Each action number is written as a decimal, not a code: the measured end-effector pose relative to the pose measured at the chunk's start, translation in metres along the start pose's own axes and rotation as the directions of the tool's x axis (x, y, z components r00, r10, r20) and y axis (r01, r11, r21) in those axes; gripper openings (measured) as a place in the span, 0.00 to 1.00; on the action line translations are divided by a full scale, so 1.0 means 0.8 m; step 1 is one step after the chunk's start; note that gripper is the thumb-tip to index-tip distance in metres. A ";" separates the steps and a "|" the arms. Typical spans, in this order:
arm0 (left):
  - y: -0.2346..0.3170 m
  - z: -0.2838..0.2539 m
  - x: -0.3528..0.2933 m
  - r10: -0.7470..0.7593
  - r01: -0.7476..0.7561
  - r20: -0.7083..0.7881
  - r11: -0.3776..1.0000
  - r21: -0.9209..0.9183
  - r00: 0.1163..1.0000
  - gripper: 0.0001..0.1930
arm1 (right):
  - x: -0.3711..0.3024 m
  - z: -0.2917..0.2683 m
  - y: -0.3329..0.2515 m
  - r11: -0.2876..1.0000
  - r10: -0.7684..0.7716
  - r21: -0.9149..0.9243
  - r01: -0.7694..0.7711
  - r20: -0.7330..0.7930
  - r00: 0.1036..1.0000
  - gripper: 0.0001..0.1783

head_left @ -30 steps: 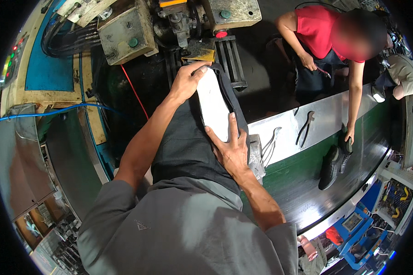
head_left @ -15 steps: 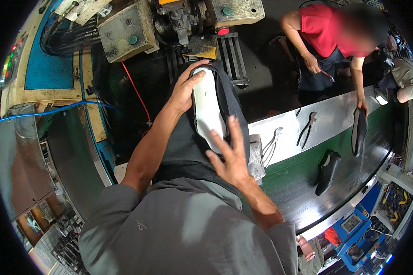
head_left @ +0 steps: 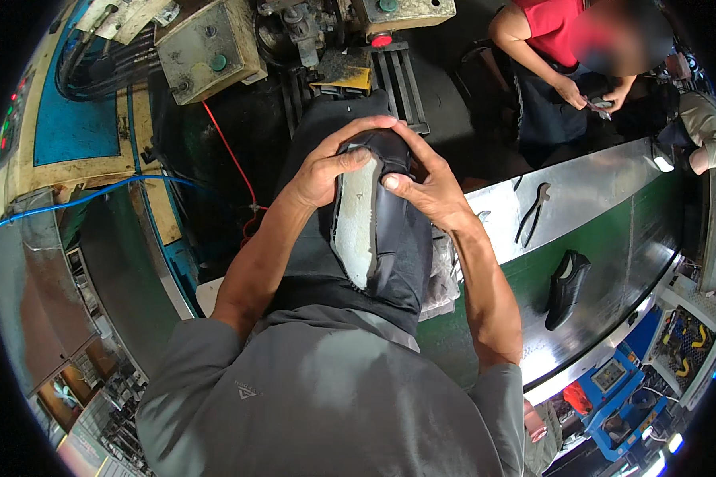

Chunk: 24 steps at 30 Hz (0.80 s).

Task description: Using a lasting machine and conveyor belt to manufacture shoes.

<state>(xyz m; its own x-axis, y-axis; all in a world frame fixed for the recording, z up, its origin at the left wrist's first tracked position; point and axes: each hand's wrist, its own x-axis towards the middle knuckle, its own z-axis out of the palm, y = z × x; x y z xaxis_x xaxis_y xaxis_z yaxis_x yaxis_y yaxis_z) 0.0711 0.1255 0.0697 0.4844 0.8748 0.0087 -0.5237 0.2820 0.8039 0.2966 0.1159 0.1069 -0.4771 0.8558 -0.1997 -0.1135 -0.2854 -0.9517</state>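
Note:
A black shoe upper with a pale insole board (head_left: 354, 219) lies sole side up across my lap, its toe end pointing away from me. My left hand (head_left: 326, 168) wraps the left side of the toe end, thumb pressed on the edge of the pale board. From the right, my right hand (head_left: 428, 179) grips the black leather beside the toe, its thumb on the folded rim. The fingertips of both hands meet around the far end. The shoe's underside against my legs is hidden.
On the metal ledge to my right lie pincers (head_left: 533, 215). A black shoe (head_left: 567, 290) rests on the green belt (head_left: 493, 294). Across the ledge sits a co-worker in red (head_left: 545, 32), hands together on a small item. Ahead stands a machine with grimy control boxes (head_left: 211, 56).
My right hand, earlier spread above the pale board, has moved forward and closed on the toe end. The shoe has shifted nearer to me. The co-worker has taken a black shoe off the belt.

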 end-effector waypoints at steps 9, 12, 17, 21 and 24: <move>-0.019 0.007 -0.006 -0.059 0.059 -0.004 0.988 0.140 0.998 0.36 | 0.005 -0.006 0.045 0.980 0.073 0.192 -0.056 -0.082 0.994 0.43; -0.040 -0.016 -0.027 -0.131 0.129 0.020 0.916 -0.381 0.991 0.34 | -0.007 -0.013 0.064 0.906 0.152 0.410 -0.110 -0.070 0.986 0.45; -0.057 0.007 -0.032 -0.100 0.136 -0.194 0.974 0.182 0.976 0.31 | 0.000 -0.001 0.070 0.935 0.170 0.334 -0.121 -0.121 0.978 0.45; -0.051 0.020 -0.029 -0.145 0.237 -0.249 0.888 0.394 0.958 0.34 | -0.009 0.005 0.085 0.973 0.152 0.207 -0.100 -0.254 0.955 0.52; -0.048 0.028 -0.057 -0.203 0.315 -0.258 0.782 0.538 0.945 0.39 | -0.059 0.029 0.090 0.974 0.040 -0.190 -0.122 -0.386 0.921 0.57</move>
<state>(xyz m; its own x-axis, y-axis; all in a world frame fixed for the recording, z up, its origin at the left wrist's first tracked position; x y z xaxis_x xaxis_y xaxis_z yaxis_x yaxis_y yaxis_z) 0.0849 0.0657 0.0514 0.3832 0.8708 -0.3079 0.1202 0.2835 0.9514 0.2909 0.0447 0.0536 -0.1075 0.9439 -0.3122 0.1134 -0.3003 -0.9471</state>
